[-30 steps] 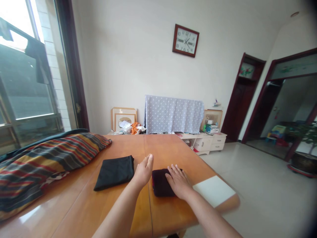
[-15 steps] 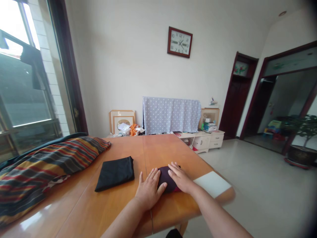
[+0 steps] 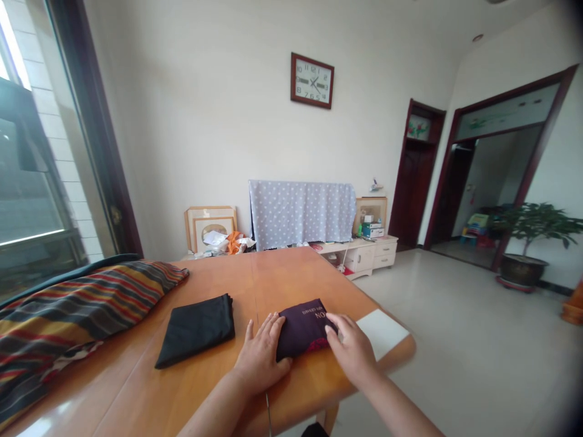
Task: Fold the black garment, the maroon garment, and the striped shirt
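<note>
The largest thing is the orange-brown wooden table [image 3: 282,267], whose left part and near left corner are cut off by the picture's border. Along its left edge lies a big striped cloth [image 3: 100,300], also cut off; what lies under it cannot be made out. Beyond the far edge, a pale dotted cover [image 3: 303,212] hangs over something, so the thing below is hidden. Farther off, beyond the right edge, a potted plant [image 3: 523,270] stands on the floor. Left of the table's middle seam lies a black folded cloth [image 3: 195,331], well apart from the hands. Between the seam and the near right corner, close to the near edge, is a dark purple folded cloth [image 3: 300,332]. The left hand [image 3: 260,357] rests open upon its left side, with the fingers a little spread and not gripping. The right hand [image 3: 353,345] has bent fingers at its right end; whether they pinch the fabric, I cannot tell. At the near right corner lies a white sheet [image 3: 382,334], partly covered by this hand. Smallest are the printed letters [image 3: 314,311] on the purple cloth: "ON" is readable, but the smaller line is unclear.
</note>
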`<state>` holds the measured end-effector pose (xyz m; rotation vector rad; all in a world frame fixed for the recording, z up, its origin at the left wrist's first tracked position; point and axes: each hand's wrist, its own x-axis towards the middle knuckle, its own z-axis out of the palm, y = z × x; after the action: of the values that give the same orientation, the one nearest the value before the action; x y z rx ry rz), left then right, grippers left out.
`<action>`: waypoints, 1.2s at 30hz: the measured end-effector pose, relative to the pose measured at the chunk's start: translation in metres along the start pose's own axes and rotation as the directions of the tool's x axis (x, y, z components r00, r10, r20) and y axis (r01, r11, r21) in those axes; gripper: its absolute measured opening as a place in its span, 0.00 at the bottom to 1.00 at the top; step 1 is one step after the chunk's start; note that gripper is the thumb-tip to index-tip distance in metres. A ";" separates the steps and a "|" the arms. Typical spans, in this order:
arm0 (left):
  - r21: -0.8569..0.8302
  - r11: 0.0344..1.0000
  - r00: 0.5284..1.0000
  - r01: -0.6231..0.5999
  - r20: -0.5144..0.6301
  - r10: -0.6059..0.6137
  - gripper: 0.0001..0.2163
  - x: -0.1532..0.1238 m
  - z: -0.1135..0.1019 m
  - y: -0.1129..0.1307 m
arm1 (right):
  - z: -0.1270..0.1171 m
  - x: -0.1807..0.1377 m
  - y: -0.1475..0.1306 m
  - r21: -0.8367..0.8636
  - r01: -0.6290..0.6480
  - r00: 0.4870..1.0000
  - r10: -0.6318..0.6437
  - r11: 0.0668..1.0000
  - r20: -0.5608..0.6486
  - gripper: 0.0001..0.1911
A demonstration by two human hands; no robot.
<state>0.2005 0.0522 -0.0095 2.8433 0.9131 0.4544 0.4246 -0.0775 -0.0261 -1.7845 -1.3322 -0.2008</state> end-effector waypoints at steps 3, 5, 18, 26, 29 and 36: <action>0.027 0.999 0.999 -0.026 -0.025 0.027 0.37 0.002 0.000 0.001 | 0.001 -0.006 -0.029 -0.148 0.189 0.980 -0.177 0.971 0.089 0.22; 0.045 0.998 0.998 -0.040 -0.042 0.042 0.37 0.004 0.000 0.001 | 0.006 -0.006 -0.044 -0.199 0.299 0.946 -0.261 0.933 0.194 0.28; 0.070 0.995 0.995 -0.067 -0.075 0.072 0.35 0.028 0.009 -0.014 | 0.062 0.025 -0.047 -0.332 0.432 0.854 -0.261 0.839 0.451 0.33; 0.067 0.996 0.994 -0.052 -0.096 0.058 0.35 0.042 0.001 -0.011 | 0.053 0.050 -0.045 -0.280 0.455 0.814 -0.267 0.846 0.515 0.36; 0.075 0.995 0.993 -0.071 -0.087 0.077 0.35 0.047 -0.005 -0.012 | 0.042 0.066 -0.047 -0.236 0.436 0.810 -0.264 0.868 0.524 0.35; 0.082 0.996 0.999 -0.033 -0.032 0.036 0.25 0.068 -0.020 -0.015 | 0.031 0.090 -0.050 -0.202 0.395 0.788 -0.217 0.896 0.576 0.41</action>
<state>0.2385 0.1043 0.0228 2.9380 0.9105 0.4810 0.4087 0.0099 0.0347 -1.9541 -2.1124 -0.0870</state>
